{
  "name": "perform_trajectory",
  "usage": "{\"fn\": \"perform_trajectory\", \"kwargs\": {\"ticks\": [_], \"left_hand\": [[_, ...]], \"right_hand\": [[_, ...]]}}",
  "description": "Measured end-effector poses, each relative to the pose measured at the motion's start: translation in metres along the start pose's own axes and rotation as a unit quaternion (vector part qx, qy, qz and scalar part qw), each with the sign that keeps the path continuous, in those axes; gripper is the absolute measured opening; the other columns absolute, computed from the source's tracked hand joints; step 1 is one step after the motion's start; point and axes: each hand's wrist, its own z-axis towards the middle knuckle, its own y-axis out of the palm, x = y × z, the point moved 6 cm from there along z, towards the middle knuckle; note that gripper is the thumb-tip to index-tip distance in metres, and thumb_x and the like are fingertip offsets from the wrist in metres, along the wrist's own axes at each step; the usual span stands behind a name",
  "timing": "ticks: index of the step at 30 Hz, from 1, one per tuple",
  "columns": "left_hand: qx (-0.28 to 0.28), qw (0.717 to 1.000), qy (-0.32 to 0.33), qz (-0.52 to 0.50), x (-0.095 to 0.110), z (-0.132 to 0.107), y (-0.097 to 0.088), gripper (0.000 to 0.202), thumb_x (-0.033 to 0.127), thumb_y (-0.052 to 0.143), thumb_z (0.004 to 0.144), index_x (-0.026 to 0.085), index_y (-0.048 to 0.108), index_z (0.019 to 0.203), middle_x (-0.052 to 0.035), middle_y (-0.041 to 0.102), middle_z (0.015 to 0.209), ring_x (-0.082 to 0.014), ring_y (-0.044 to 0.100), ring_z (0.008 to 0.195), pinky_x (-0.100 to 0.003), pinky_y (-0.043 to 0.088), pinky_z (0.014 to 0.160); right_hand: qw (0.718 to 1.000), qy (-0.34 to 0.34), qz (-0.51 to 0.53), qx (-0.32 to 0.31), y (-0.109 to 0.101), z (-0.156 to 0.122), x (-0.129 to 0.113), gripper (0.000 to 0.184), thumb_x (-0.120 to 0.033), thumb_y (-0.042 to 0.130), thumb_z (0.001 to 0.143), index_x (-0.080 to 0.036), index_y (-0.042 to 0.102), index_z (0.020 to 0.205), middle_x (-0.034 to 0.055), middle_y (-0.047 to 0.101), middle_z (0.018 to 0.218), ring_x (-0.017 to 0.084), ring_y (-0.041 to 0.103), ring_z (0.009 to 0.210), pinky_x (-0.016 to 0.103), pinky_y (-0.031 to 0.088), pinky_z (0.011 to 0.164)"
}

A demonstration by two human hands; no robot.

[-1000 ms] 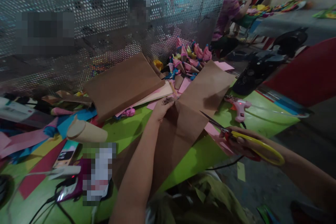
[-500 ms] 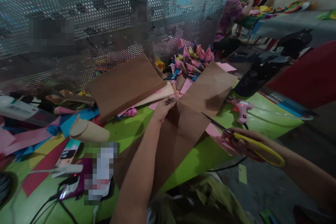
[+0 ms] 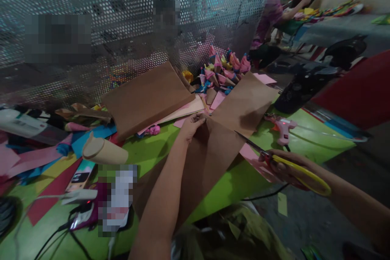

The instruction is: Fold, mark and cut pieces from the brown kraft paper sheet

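"Holding what, nearest us?"

"The right hand, forearm slanting in from the right, is wrapped round scissors. Further in, the left hand, arm stretched forward, pinches brown paper on the green table."

"How far along?"

"Partway at most, I'd judge: the tip meets a line across the paper, cut or creased, I can't tell. Behind, another brown sheet looks uncut; farther back, pink cones look finished."

On the table, 1 cup is left of the paper sheet, 1 glue gun right.
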Motion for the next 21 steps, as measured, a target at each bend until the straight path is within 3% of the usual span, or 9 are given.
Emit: {"fn": "perform_trajectory", "kwargs": {"ticks": [10, 16, 19, 21], "left_hand": [[-0.001, 1.000, 0.001, -0.002, 0.000, 0.002, 0.001, 0.044, 0.035, 0.095, 0.056, 0.019, 0.078, 0.093, -0.0045, 0.077, 0.099, -0.0223, 0.065, 0.102, -0.037, 0.039, 0.105], [-0.005, 1.000, 0.004, 0.000, 0.000, 0.002, 0.002, 0.047, 0.039, 0.096, 0.054, 0.019, 0.078, 0.093, -0.0027, 0.077, 0.095, -0.0193, 0.065, 0.095, -0.035, 0.041, 0.101], [-0.006, 1.000, 0.000, 0.001, -0.001, 0.002, 0.002, 0.047, 0.039, 0.096, 0.055, 0.020, 0.077, 0.094, -0.0019, 0.076, 0.095, -0.0183, 0.064, 0.094, -0.033, 0.041, 0.099], [-0.005, 1.000, 0.002, 0.000, -0.001, 0.002, 0.002, 0.047, 0.038, 0.096, 0.055, 0.020, 0.077, 0.094, -0.0018, 0.076, 0.094, -0.0179, 0.064, 0.093, -0.033, 0.042, 0.098]], "right_hand": [[0.998, 0.024, 0.053, -0.009, 0.004, 0.002, 0.000, 0.056, -0.061, 0.087, 0.063, -0.022, 0.078, 0.101, 0.0005, 0.057, 0.069, 0.011, 0.047, 0.055, 0.021, 0.042, 0.047], [0.995, 0.061, 0.066, 0.052, -0.002, -0.003, 0.003, 0.063, -0.063, 0.091, 0.053, -0.025, 0.078, 0.102, 0.0070, 0.072, 0.092, 0.017, 0.060, 0.070, 0.026, 0.053, 0.060], [0.994, 0.062, 0.051, 0.078, 0.001, -0.008, -0.001, 0.072, -0.066, 0.087, 0.058, -0.026, 0.075, 0.115, 0.0038, 0.070, 0.082, 0.014, 0.054, 0.060, 0.026, 0.050, 0.052], [0.994, 0.058, 0.033, 0.082, 0.005, -0.010, -0.008, 0.072, -0.069, 0.086, 0.057, -0.027, 0.075, 0.114, 0.0037, 0.070, 0.081, 0.015, 0.056, 0.061, 0.026, 0.050, 0.053]]}}
